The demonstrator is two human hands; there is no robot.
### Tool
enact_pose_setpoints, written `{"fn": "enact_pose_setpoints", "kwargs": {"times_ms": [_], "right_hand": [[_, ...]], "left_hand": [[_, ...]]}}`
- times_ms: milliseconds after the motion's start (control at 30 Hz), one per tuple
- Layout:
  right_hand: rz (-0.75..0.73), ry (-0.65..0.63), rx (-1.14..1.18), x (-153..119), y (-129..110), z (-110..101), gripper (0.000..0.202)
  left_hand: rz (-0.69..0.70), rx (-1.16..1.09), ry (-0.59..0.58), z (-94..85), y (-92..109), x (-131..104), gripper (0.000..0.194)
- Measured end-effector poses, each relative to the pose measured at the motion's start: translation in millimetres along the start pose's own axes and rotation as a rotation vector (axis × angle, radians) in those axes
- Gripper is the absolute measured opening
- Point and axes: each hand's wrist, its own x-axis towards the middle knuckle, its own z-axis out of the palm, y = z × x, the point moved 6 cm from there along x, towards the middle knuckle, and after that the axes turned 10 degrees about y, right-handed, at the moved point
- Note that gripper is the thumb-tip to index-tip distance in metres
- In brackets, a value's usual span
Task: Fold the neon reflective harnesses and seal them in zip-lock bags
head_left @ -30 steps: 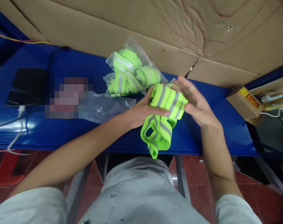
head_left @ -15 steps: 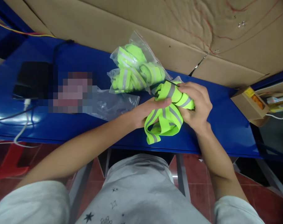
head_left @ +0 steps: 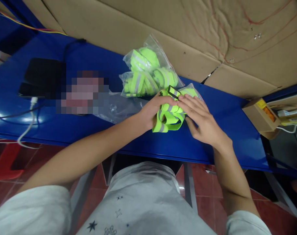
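A neon yellow-green strap (head_left: 169, 121) with grey reflective bands is bundled in loops, with a black buckle (head_left: 173, 92) on top. My left hand (head_left: 152, 112) is closed around the bundle's left side, its thumb laid across the top. My right hand (head_left: 202, 119) reaches over from the right, fingers stretched out with their tips on the strap near the buckle. Its thumb is apart from the fingers, beside the loops. Just behind my right fingers sits a clear bag (head_left: 193, 88) with yellow-green material. Part of the bundle is hidden by my hands.
Clear zip bags of rolled straps (head_left: 145, 73) lie at the back of the blue table (head_left: 226, 130), against cardboard (head_left: 148, 23). A flat plastic bag (head_left: 116, 107) is to the left, beside a blurred patch and a black device (head_left: 40, 78) with cables. A small carton (head_left: 261, 116) stands right.
My right hand has loosened from around the rolled strap, and its fingers now lie stretched over the top. The hanging loops are drawn up closer, and the black buckle shows on top.
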Motion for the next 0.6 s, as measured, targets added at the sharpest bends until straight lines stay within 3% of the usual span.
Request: {"fn": "enact_pose_setpoints", "kwargs": {"times_ms": [67,167,200,233,333,433,600], "right_hand": [[0.101,0.117,0.004,-7.3,-15.9,-1.2,0.067],[0.305,0.521,-0.005,-24.5,-48.0,-3.4,0.044],[0.391,0.576,0.025,-29.1,-57.6,4.8,0.035],[0.469,0.58,0.05,-31.3,-65.9,17.3,0.032],[0.643,0.561,0.066,-30.0,-80.1,56.7,0.049],[0.691,0.524,0.053,-24.3,-79.9,81.2,0.027],[0.818,0.389,0.436,-32.8,-61.9,94.5,0.028]], "left_hand": [[0.031,-0.011,-0.007,3.5,3.7,-0.6,0.022],[0.114,-0.02,0.083,6.2,14.1,-4.7,0.027],[0.139,-0.023,0.126,5.6,17.3,-6.3,0.027],[0.157,-0.027,0.166,4.4,19.9,-7.8,0.025],[0.154,-0.031,0.223,-0.1,21.9,-10.2,0.023],[0.123,-0.018,0.219,-4.6,23.1,-10.4,0.025],[0.225,-0.028,0.042,1.8,39.8,-12.3,0.017]]}}
